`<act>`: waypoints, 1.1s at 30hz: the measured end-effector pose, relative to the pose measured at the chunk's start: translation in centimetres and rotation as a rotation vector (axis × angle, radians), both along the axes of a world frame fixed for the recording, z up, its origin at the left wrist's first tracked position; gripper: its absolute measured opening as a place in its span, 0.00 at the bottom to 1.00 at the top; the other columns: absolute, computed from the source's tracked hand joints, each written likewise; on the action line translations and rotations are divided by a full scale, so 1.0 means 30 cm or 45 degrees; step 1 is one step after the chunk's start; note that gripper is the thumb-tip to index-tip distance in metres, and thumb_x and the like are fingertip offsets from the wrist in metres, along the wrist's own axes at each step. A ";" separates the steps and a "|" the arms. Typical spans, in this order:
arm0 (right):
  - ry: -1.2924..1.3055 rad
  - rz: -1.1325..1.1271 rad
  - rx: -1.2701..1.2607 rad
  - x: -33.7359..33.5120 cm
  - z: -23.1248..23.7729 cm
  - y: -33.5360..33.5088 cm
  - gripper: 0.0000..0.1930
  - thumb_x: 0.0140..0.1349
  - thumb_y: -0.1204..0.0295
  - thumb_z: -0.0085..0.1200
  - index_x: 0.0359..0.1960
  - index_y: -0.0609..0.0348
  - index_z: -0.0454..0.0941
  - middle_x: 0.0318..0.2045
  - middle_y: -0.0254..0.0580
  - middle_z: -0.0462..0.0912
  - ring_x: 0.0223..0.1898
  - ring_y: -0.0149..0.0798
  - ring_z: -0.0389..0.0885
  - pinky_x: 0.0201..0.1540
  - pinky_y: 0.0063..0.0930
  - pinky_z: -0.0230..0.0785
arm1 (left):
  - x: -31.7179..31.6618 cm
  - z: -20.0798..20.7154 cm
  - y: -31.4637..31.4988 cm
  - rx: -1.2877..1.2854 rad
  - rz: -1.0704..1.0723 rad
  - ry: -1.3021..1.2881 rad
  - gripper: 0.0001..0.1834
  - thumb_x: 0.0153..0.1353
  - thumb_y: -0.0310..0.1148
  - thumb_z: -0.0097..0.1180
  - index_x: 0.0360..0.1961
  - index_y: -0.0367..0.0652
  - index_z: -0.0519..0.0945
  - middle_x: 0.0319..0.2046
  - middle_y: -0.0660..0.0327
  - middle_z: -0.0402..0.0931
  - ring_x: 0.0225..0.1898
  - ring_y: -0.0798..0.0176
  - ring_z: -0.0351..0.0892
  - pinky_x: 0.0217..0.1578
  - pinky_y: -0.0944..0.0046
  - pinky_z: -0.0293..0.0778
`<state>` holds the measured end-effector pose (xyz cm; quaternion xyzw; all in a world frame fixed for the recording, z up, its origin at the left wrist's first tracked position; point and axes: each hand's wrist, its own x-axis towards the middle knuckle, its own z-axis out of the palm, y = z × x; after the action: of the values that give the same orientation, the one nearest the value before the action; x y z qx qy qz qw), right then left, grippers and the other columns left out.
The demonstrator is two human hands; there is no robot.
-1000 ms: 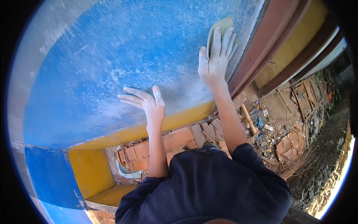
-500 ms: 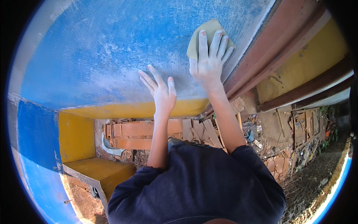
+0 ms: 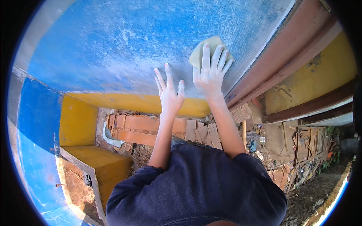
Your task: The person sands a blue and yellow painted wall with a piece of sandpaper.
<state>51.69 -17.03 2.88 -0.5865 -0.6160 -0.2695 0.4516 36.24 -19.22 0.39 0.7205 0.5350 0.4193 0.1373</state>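
Note:
My right hand [image 3: 212,73] is pressed flat over a pale greenish sheet of sandpaper [image 3: 197,57], holding it against the blue wall [image 3: 151,41]. The sheet shows beyond the fingertips and at the sides, and its rubbing face is hidden. Lower and to the left, my left hand [image 3: 170,92] has its fingers stretched and apart at the wall, with nothing in it. Whitish dust coats both hands. Around them the blue paint is scuffed and hazed pale.
A reddish-brown wooden frame [image 3: 279,56] borders the wall on the right. Below the blue runs a yellow band [image 3: 143,103]. At lower left juts a yellow ledge [image 3: 94,156]. Brown planks [image 3: 143,124] lie on the ground, with scattered debris [image 3: 298,165] at right.
My right hand has slid a little down the wall with the sandpaper. My left hand has shifted slightly right and upward. The whole view has tilted a little.

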 end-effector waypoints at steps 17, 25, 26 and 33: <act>0.179 -0.139 -0.287 -0.202 -0.276 -0.035 0.36 0.67 0.60 0.47 0.73 0.65 0.55 0.72 0.76 0.47 0.72 0.79 0.44 0.71 0.69 0.37 | -0.236 0.232 0.179 0.335 -0.073 -0.027 0.43 0.67 0.43 0.55 0.78 0.48 0.48 0.75 0.33 0.23 0.74 0.24 0.23 0.68 0.26 0.37; 0.282 -0.329 0.064 -0.222 0.083 0.028 0.34 0.68 0.60 0.46 0.72 0.66 0.58 0.71 0.75 0.53 0.71 0.73 0.51 0.70 0.65 0.47 | -0.362 0.146 0.342 0.472 -0.089 0.054 0.47 0.69 0.50 0.52 0.78 0.45 0.42 0.73 0.32 0.15 0.72 0.22 0.14 0.65 0.21 0.28; 0.328 -0.281 0.063 -0.252 0.071 0.038 0.34 0.68 0.60 0.46 0.72 0.66 0.58 0.70 0.75 0.54 0.71 0.72 0.52 0.70 0.64 0.48 | -0.362 0.120 0.362 0.473 -0.040 0.121 0.49 0.68 0.54 0.51 0.78 0.45 0.38 0.72 0.30 0.13 0.71 0.20 0.11 0.63 0.19 0.26; 0.504 -0.405 0.125 -0.393 -0.338 0.107 0.35 0.68 0.60 0.48 0.70 0.75 0.57 0.70 0.73 0.56 0.71 0.73 0.54 0.70 0.65 0.46 | -0.361 0.033 0.451 0.449 -0.024 0.309 0.57 0.66 0.66 0.43 0.75 0.44 0.23 0.67 0.23 0.05 0.66 0.12 0.04 0.54 0.11 0.17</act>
<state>39.89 -13.82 -7.27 -0.6945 -0.4020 -0.2468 0.5432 25.40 -5.69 1.39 0.7836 0.4592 0.4152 -0.0522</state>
